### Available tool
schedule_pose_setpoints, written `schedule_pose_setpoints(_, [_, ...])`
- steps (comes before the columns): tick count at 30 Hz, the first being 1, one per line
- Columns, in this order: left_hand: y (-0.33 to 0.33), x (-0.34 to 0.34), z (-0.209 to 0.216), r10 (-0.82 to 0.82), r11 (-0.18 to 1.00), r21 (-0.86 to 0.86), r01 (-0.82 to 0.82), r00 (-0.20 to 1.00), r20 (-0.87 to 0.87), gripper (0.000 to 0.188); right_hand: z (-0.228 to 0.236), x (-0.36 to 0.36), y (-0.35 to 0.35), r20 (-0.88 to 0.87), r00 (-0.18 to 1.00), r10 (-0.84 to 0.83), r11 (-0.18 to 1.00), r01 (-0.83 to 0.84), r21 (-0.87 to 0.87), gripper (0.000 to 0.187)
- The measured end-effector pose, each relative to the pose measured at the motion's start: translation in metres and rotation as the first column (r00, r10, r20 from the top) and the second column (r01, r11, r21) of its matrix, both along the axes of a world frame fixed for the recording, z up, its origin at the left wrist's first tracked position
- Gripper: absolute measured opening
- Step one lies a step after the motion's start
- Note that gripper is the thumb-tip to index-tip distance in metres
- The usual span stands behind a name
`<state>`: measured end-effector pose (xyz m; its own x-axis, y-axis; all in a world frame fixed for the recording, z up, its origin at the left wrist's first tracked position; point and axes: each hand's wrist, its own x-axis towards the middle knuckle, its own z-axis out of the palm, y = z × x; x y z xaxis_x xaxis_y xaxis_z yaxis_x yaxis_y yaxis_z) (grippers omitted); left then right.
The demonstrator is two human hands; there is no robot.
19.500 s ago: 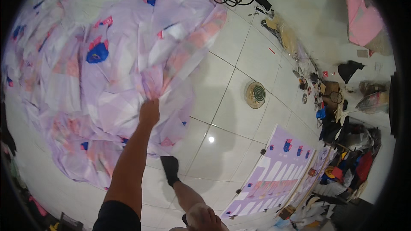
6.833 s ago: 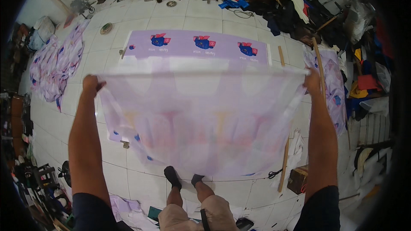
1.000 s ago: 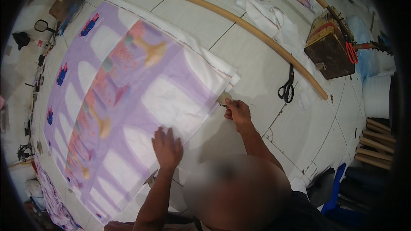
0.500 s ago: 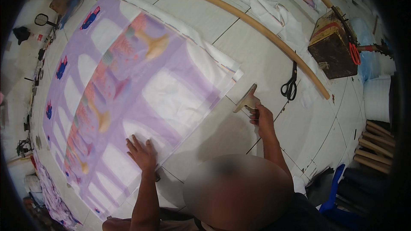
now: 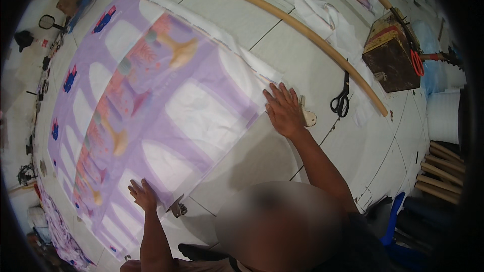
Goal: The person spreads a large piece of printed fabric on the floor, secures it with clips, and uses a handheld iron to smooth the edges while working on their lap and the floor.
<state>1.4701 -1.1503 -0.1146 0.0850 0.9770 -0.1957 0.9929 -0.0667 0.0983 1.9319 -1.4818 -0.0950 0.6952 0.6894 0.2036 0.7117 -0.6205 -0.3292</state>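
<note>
A large printed sheet [image 5: 151, 116], mostly lilac with white shapes and a coral-and-orange band, lies spread on the tiled floor. Flat on its lower part rests my left hand [image 5: 142, 195], fingers apart. My right hand [image 5: 283, 110] presses with spread fingers at the sheet's right corner. Close beside that hand a flat, pale scraper-like tool [image 5: 309, 117] lies on the floor, partly hidden by the hand. At the sheet's near edge sits a small metal piece [image 5: 177, 207] whose kind I cannot make out.
Black-handled scissors [image 5: 340, 103] lie to the right. A long cardboard tube [image 5: 302, 29] crosses behind the sheet. White cloth [image 5: 315, 10] is crumpled beyond it. A worn brown box [image 5: 390, 53] stands at the far right, above several stacked tubes [image 5: 443, 171] and a white roll [image 5: 443, 116].
My right hand has let go of the scraper-like tool and moved left and up onto the sheet's corner. My left hand has slid down and left. The sheet has shifted slightly left.
</note>
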Motion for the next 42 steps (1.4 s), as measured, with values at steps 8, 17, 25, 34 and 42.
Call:
schedule_pose_setpoints(8, [0.005,-0.023,-0.005,-0.038,0.998,0.041,0.038,0.999,-0.015,0.071,0.004,-0.007,0.007,-0.008,0.996,0.088,0.982,-0.088,-0.169,0.045])
schedule_pose_setpoints(17, [0.004,-0.032,-0.010,-0.031,0.999,0.041,0.031,0.999,-0.011,0.072,-0.005,-0.013,-0.009,-0.072,0.996,0.054,0.982,-0.067,-0.179,0.049])
schedule_pose_setpoints(25, [0.002,-0.009,-0.004,-0.194,0.955,0.240,0.173,0.979,0.065,0.062,-0.016,-0.018,-0.009,-0.103,0.993,0.063,0.993,-0.073,-0.092,0.050])
schedule_pose_setpoints(34, [-0.144,0.224,0.049,-0.859,0.406,0.218,0.888,0.288,0.424,0.047,-0.015,-0.016,-0.012,-0.108,0.994,0.029,0.989,-0.044,-0.138,0.051])
schedule_pose_setpoints(42, [-0.163,0.248,0.023,-0.908,0.356,0.250,0.900,0.271,0.320,0.031,-0.017,-0.016,-0.009,-0.113,0.993,0.026,0.998,-0.033,-0.060,0.047])
